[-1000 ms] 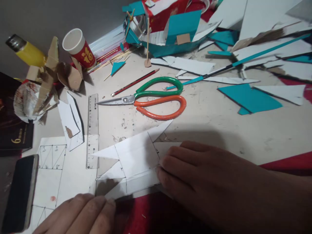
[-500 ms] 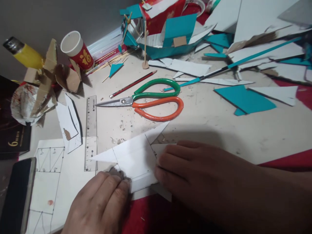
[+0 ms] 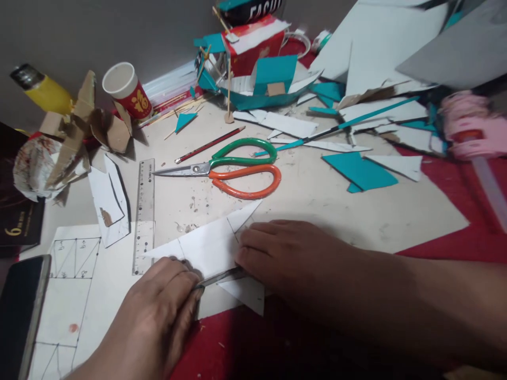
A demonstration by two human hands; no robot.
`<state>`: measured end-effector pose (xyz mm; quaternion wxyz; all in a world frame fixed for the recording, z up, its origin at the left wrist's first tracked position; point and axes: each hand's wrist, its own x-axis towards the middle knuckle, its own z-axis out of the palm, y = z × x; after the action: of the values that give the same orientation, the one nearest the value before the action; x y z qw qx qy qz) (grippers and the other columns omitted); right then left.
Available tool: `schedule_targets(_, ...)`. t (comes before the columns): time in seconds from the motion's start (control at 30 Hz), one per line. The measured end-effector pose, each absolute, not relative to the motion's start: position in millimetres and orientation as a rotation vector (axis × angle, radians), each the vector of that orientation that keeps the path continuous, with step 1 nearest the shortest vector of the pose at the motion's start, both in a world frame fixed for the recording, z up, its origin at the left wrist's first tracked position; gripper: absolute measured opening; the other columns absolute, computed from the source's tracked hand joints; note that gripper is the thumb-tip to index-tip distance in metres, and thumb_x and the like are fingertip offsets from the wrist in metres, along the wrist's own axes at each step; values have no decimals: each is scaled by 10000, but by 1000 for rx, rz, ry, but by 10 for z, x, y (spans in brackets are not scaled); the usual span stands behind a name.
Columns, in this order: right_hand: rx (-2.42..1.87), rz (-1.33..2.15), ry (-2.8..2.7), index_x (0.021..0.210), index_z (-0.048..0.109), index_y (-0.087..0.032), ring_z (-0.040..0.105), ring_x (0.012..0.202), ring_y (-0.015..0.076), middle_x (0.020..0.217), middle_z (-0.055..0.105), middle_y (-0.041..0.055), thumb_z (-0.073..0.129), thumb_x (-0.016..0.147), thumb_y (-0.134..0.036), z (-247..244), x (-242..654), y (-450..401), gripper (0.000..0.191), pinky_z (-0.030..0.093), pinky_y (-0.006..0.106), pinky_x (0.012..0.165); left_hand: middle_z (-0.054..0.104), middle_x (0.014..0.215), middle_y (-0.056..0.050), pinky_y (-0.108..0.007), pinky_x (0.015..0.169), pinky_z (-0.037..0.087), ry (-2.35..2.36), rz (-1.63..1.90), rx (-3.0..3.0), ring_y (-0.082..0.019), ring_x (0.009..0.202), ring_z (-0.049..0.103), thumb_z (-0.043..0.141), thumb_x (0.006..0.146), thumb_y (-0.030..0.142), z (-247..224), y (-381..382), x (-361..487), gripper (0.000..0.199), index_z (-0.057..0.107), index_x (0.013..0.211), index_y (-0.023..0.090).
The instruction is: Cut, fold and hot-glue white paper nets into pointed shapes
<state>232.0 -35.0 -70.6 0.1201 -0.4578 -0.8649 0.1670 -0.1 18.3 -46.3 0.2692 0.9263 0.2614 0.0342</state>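
Between my two hands is a white cardboard piece (image 3: 209, 243) with pointed ends and pencil lines. Its near part is bent at a crease, and a dark edge shows along it. My left hand (image 3: 158, 301) grips the left side near that edge, fingers closed. My right hand (image 3: 277, 253) is closed on the right side and covers that end; its thumb is hidden. A white flap (image 3: 247, 295) shows below the crease. Beyond lie green-and-orange-handled scissors (image 3: 245, 171), and a clear ruler (image 3: 143, 211) touches the left tip.
A pencil (image 3: 209, 145) lies behind the scissors. Further back stand a teal cardboard boat (image 3: 261, 97) and a red-and-white paper cup (image 3: 129, 92). Teal scraps (image 3: 358, 171) lie right, near a pink glue gun (image 3: 471, 126). A phone (image 3: 24, 316) rests on the left.
The cardboard's near edge has been bent up along the crease. My left hand has turned with it. The view has shifted, bringing the pink glue gun into sight on the right.
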Motion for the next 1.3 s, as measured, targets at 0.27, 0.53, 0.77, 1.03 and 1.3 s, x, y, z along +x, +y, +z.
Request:
schedule_targets(0.27,-1353,542,-2547,831,563,-188,534,732,192,833,618,26,557,802,-72,-641,2315,-319,120,368,297,608,572,731,-43,-297,564,453,670,188,2606,-177,674,530,467,875,95,-505,157,19,119,558,869,170)
schedule_targets(0.53,-1437,434,-2583,783,556,-190,497,662,176,767,576,21,502,815,-55,-668,2263,-319,149,324,285,555,602,740,-38,-319,618,464,785,135,2570,-182,710,558,447,873,130,-464,157,39,153,556,782,186)
schedule_targets(0.77,-1507,498,-2609,867,614,-138,548,772,179,854,620,75,448,915,-165,-489,2205,-331,174,393,281,660,606,702,-31,-316,604,435,796,105,2697,-177,658,537,438,866,147,-445,150,27,167,563,763,187)
schedule_targets(1.03,-1445,574,-2545,1009,639,-127,605,862,198,945,663,95,537,890,-234,-342,2239,-409,189,450,296,757,646,761,-32,-295,623,436,846,75,2743,-178,707,584,480,857,195,-400,109,-49,127,593,799,193)
schedule_targets(1.3,-1503,424,-2373,1101,621,-130,601,973,219,1067,656,115,507,907,-212,-90,2452,-245,240,446,322,830,642,781,-64,-355,659,441,803,19,2773,-224,744,580,530,855,333,-334,27,-49,182,625,825,181)
